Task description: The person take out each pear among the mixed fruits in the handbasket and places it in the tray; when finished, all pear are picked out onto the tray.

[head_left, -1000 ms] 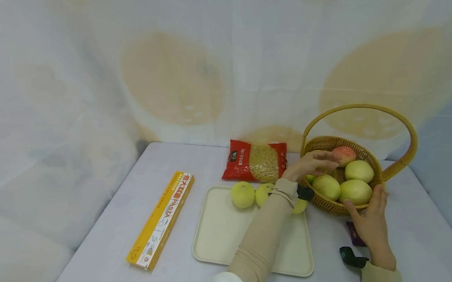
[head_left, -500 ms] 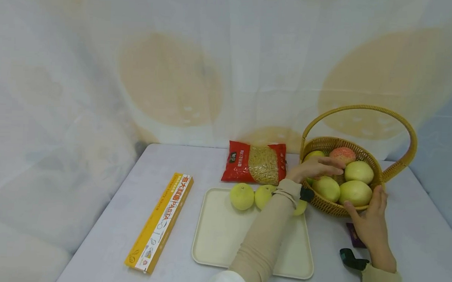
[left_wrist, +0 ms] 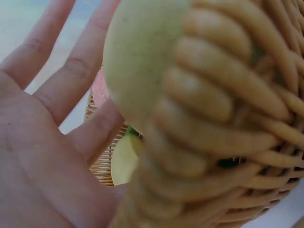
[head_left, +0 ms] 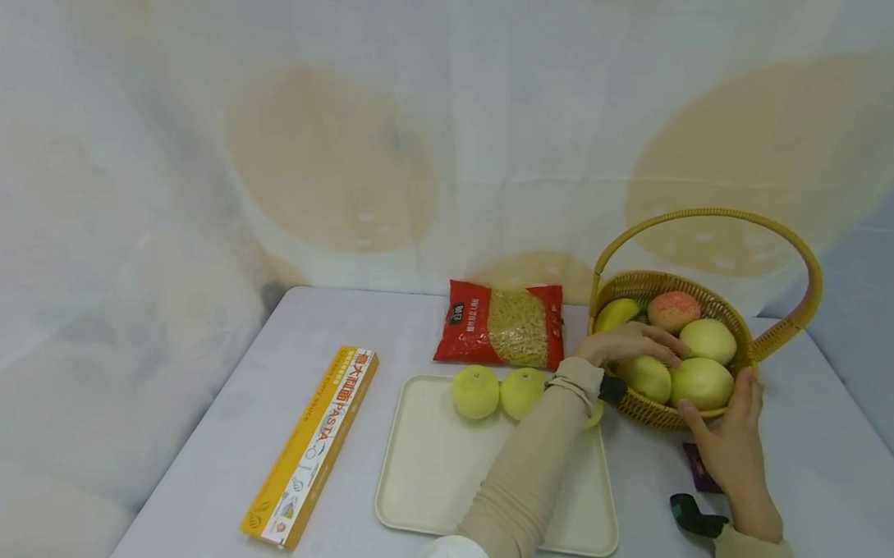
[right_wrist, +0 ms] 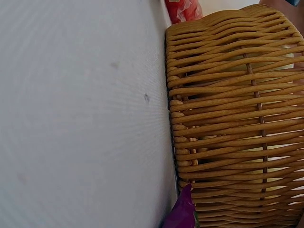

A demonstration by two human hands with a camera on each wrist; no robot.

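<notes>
My left hand (head_left: 632,343) reaches over the left rim of a wicker basket (head_left: 652,415). Its fingers are extended among the fruit. In the left wrist view, the fingers (left_wrist: 78,66) lie spread behind a speckled pale-green fruit (left_wrist: 142,57); contact is unclear. A red peach-like fruit (head_left: 673,310), a yellow-green mango-like fruit (head_left: 617,313) and several pale-green fruits (head_left: 702,383) fill the basket. At its front right corner, my right hand (head_left: 733,441) holds the basket, thumb and fingers apart along the rim. The right wrist view shows mainly the woven side (right_wrist: 237,114).
A cream tray (head_left: 440,484) bears round yellow-green fruits (head_left: 475,392), one partly behind my left forearm. Behind it lies a red pasta bag (head_left: 500,323). A yellow pasta box (head_left: 310,447) lies at left. A purple packet (head_left: 695,468) sits by the basket's front.
My left hand has moved slightly right and down, nearer the front fruits, uncovering the mango-like fruit. My right hand keeps its place at the basket's rim.
</notes>
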